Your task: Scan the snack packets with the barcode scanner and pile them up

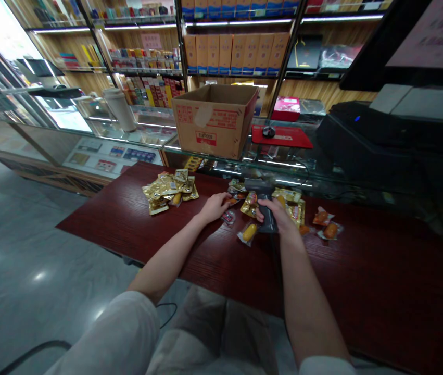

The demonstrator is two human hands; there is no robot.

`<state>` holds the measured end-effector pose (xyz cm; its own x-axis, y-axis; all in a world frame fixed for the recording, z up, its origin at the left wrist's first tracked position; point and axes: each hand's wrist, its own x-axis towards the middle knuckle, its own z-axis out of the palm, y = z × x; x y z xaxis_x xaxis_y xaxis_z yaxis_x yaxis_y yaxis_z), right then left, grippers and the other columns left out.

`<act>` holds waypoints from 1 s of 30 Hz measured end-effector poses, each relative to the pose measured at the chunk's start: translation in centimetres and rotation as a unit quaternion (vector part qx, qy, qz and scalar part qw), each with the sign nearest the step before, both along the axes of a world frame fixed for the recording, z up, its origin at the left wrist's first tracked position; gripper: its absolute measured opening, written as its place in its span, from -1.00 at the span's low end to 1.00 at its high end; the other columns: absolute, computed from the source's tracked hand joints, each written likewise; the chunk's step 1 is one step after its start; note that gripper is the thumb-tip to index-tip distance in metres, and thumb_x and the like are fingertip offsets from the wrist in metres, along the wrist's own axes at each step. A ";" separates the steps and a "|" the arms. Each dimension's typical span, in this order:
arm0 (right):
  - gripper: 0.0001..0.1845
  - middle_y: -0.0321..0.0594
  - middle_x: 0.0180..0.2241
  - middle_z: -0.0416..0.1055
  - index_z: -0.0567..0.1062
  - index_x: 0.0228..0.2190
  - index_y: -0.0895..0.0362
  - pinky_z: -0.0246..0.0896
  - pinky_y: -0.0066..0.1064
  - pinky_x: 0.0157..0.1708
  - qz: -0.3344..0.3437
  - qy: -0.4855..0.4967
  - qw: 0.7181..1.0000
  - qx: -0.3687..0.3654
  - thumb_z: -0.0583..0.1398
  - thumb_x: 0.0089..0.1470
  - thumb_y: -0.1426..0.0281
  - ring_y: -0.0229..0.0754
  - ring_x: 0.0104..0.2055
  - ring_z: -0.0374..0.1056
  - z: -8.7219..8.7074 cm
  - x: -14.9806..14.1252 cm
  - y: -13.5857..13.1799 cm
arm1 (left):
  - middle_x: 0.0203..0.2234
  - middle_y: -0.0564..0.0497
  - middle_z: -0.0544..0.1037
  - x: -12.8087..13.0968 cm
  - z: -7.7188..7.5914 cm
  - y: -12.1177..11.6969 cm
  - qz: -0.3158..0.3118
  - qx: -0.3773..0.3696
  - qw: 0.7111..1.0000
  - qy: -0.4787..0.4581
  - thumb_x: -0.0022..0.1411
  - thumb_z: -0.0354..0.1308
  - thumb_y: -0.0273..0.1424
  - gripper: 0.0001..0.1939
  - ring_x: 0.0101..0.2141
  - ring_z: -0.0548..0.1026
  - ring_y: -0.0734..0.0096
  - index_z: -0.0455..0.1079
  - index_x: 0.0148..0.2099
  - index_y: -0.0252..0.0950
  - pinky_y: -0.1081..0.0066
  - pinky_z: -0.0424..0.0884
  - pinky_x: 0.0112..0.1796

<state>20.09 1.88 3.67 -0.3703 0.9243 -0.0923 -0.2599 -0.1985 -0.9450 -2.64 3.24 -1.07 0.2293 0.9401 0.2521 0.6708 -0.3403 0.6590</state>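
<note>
My right hand is wrapped around the grip of a dark handheld barcode scanner, its head tilted over the snack packets. My left hand lies low on the table with its fingers closed at the edge of a small clear-wrapped brown snack. Just below those fingertips is a small clear packet with reddish contents. A yellow snack in clear wrap sits in front of the scanner. Gold packets lie around the scanner, partly hidden by it and my right hand.
A heap of gold packets lies left on the dark red table. Wrapped brown snacks lie at right. On the glass counter behind stand an open cardboard box, a red mat with a mouse, and a white cup.
</note>
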 end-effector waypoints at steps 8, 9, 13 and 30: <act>-0.58 -0.26 -0.39 0.52 0.42 -0.26 0.12 0.05 -0.48 -0.72 0.043 0.011 0.999 -0.008 0.37 -0.18 0.26 -0.41 -0.69 0.14 -0.2 -1.6 -0.6 | -0.32 0.00 0.57 -3.9 0.6 1.2 0.105 -0.195 0.862 -0.456 0.23 0.15 -0.36 -0.72 -0.38 0.56 0.45 0.40 -0.01 -0.30 0.45 0.47 -0.32; -0.58 -0.25 -0.36 0.53 0.43 -0.25 0.12 0.05 -0.48 -0.72 0.049 0.014 0.999 -0.009 0.37 -0.18 0.26 -0.42 -0.69 0.14 -0.4 -1.9 -0.7 | -0.34 0.01 0.57 -4.3 0.8 1.2 0.107 -0.218 0.842 -0.481 0.23 0.16 -0.33 -0.73 -0.40 0.56 0.45 0.40 -0.03 -0.28 0.47 0.47 -0.35; -0.61 -0.21 -0.30 0.54 0.44 -0.23 0.12 0.05 -0.48 -0.72 0.070 0.014 0.997 -0.011 0.35 -0.14 0.28 -0.42 -0.68 0.15 -0.8 -3.1 -1.1 | -0.36 -0.02 0.58 -5.6 1.8 0.9 0.093 -0.279 0.807 -0.512 0.30 0.14 -0.10 -0.67 -0.47 0.56 0.45 0.43 -0.10 -0.26 0.52 0.40 -0.48; -0.59 -0.37 -0.44 0.42 0.38 -0.28 0.11 0.03 -0.50 -0.73 0.053 0.009 0.998 -0.019 0.38 -0.17 0.28 -0.44 -0.70 0.13 -1.1 -5.0 -1.6 | -0.43 0.01 0.54 -6.3 1.5 0.4 -0.040 -0.171 0.942 -0.285 0.10 0.25 -0.27 -0.62 -0.48 0.45 0.47 0.48 -0.06 -0.36 0.51 0.36 -0.49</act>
